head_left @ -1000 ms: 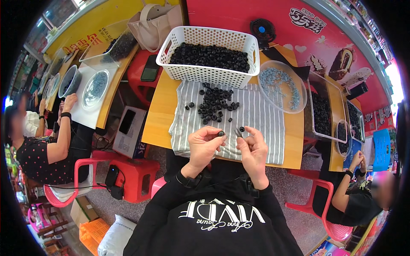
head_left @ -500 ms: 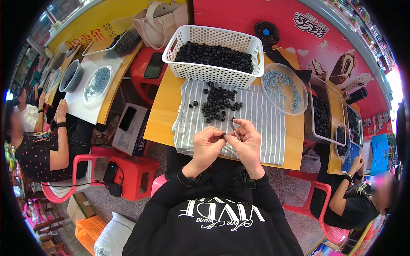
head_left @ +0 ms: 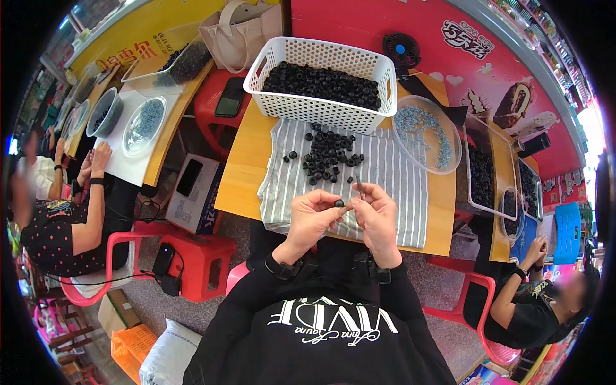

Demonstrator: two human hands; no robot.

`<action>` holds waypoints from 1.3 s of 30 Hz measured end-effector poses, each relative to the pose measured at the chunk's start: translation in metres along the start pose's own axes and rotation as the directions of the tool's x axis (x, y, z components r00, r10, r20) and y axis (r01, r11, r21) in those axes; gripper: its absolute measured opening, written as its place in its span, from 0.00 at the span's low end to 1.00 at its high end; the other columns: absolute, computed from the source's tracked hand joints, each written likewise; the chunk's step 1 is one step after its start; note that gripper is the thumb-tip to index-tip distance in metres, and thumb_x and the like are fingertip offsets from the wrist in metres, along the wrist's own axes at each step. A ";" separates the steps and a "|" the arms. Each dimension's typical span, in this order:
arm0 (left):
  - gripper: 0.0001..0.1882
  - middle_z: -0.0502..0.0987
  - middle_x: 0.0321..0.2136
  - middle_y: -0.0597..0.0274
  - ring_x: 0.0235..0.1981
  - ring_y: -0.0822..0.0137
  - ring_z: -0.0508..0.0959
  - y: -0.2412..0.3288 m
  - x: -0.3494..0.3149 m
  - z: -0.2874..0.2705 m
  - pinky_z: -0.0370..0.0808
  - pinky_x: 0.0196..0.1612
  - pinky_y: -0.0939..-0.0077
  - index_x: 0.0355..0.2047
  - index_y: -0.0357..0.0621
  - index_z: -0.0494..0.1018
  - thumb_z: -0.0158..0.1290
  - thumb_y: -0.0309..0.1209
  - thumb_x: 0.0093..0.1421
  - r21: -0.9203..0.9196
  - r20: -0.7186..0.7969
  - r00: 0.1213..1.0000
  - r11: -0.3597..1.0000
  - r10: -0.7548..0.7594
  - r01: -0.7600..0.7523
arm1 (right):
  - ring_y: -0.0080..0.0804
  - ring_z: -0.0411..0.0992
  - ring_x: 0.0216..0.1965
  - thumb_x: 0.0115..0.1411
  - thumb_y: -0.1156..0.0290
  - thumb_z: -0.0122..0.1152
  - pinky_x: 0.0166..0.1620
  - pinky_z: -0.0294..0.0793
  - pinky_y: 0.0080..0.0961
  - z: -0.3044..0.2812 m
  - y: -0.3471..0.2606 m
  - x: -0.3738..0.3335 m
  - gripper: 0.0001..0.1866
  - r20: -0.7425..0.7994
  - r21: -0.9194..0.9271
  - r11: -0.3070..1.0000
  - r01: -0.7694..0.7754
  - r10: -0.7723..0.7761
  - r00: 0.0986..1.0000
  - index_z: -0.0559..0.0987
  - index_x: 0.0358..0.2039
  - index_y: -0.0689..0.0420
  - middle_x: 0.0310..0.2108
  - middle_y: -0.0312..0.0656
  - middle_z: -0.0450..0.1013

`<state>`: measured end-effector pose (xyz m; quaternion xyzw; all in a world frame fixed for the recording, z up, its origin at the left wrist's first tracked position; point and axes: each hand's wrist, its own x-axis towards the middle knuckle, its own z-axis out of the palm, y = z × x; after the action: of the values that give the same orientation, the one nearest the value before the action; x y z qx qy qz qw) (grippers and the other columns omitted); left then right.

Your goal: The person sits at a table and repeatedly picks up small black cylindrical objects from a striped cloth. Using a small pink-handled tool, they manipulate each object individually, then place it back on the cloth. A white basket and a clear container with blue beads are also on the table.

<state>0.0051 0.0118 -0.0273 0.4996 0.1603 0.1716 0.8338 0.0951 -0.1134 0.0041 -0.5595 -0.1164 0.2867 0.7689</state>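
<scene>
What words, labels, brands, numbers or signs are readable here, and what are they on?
Wording isn't copied here, only described.
Black top: white block letters and script, upside down.
Red wall: bold black-and-white characters.
Yellow wall: red characters; smaller print beside them unreadable.
Box: pale letters on its dark side, too blurred to read.

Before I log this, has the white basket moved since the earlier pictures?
No: judged against the wooden table, the white basket sits in the same place.
</scene>
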 end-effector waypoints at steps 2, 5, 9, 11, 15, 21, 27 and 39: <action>0.06 0.80 0.27 0.62 0.24 0.80 0.77 0.001 -0.001 0.000 0.72 0.23 0.86 0.35 0.34 0.77 0.60 0.19 0.56 0.022 -0.007 1.000 0.999 0.025 -0.025 | 0.12 0.65 0.23 0.58 0.80 0.61 0.25 0.61 0.13 0.001 0.006 -0.003 0.14 0.010 -0.137 0.986 0.097 -0.096 0.995 0.75 0.44 0.68 0.26 0.34 0.74; 0.06 0.80 0.28 0.63 0.26 0.80 0.77 0.003 -0.003 0.003 0.72 0.24 0.86 0.35 0.35 0.76 0.60 0.18 0.56 0.049 -0.030 0.998 0.997 0.061 -0.060 | 0.13 0.65 0.24 0.58 0.78 0.63 0.26 0.62 0.15 -0.003 0.010 -0.013 0.11 0.073 -0.383 0.899 0.212 -0.200 0.977 0.78 0.42 0.66 0.26 0.33 0.74; 0.07 0.80 0.29 0.64 0.27 0.80 0.77 0.002 -0.003 0.004 0.73 0.27 0.86 0.35 0.36 0.76 0.58 0.17 0.56 0.071 -0.043 0.996 0.995 0.078 -0.075 | 0.17 0.67 0.22 0.56 0.78 0.65 0.24 0.64 0.18 -0.002 0.008 -0.022 0.10 0.144 -0.567 0.745 0.351 -0.330 0.933 0.80 0.40 0.64 0.24 0.37 0.74; 0.08 0.79 0.30 0.64 0.28 0.79 0.77 0.001 -0.004 0.005 0.74 0.27 0.86 0.36 0.35 0.76 0.56 0.15 0.55 0.081 -0.040 0.995 0.993 0.093 -0.089 | 0.20 0.69 0.22 0.55 0.79 0.65 0.24 0.66 0.19 0.001 0.004 -0.024 0.11 0.159 -0.611 0.693 0.381 -0.364 0.918 0.80 0.40 0.64 0.24 0.39 0.75; 0.10 0.77 0.32 0.63 0.28 0.78 0.78 -0.002 -0.004 0.005 0.75 0.27 0.86 0.35 0.34 0.76 0.54 0.12 0.53 0.089 -0.026 0.988 0.985 0.149 -0.146 | 0.24 0.74 0.23 0.53 0.80 0.66 0.23 0.70 0.20 0.002 -0.001 -0.025 0.12 0.183 -0.656 0.644 0.394 -0.371 0.910 0.80 0.40 0.65 0.26 0.43 0.76; 0.09 0.77 0.33 0.63 0.30 0.78 0.78 -0.003 -0.006 0.004 0.75 0.28 0.86 0.34 0.34 0.76 0.55 0.12 0.53 0.107 -0.035 0.980 0.976 0.195 -0.191 | 0.26 0.74 0.22 0.52 0.81 0.66 0.23 0.70 0.21 0.003 -0.001 -0.026 0.11 0.182 -0.652 0.651 0.390 -0.365 0.913 0.81 0.38 0.65 0.25 0.44 0.77; 0.10 0.76 0.34 0.62 0.30 0.77 0.78 -0.002 -0.005 0.006 0.75 0.27 0.86 0.34 0.34 0.77 0.55 0.11 0.53 0.089 -0.025 0.979 0.975 0.204 -0.201 | 0.24 0.74 0.22 0.52 0.81 0.66 0.24 0.68 0.19 -0.002 0.006 -0.025 0.11 0.147 -0.589 0.728 0.351 -0.331 0.932 0.81 0.38 0.64 0.25 0.44 0.77; 0.10 0.76 0.34 0.60 0.31 0.75 0.78 -0.003 -0.004 0.003 0.76 0.28 0.86 0.34 0.34 0.77 0.55 0.10 0.52 0.100 -0.026 0.962 0.959 0.270 -0.266 | 0.22 0.73 0.22 0.51 0.81 0.67 0.24 0.68 0.18 0.004 -0.004 -0.029 0.12 0.158 -0.643 0.681 0.351 -0.330 0.930 0.81 0.38 0.64 0.24 0.42 0.76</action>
<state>0.0032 0.0063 -0.0285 0.5524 0.1156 0.2851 0.7747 0.0708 -0.1275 0.0134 -0.7591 -0.3232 0.0868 0.5584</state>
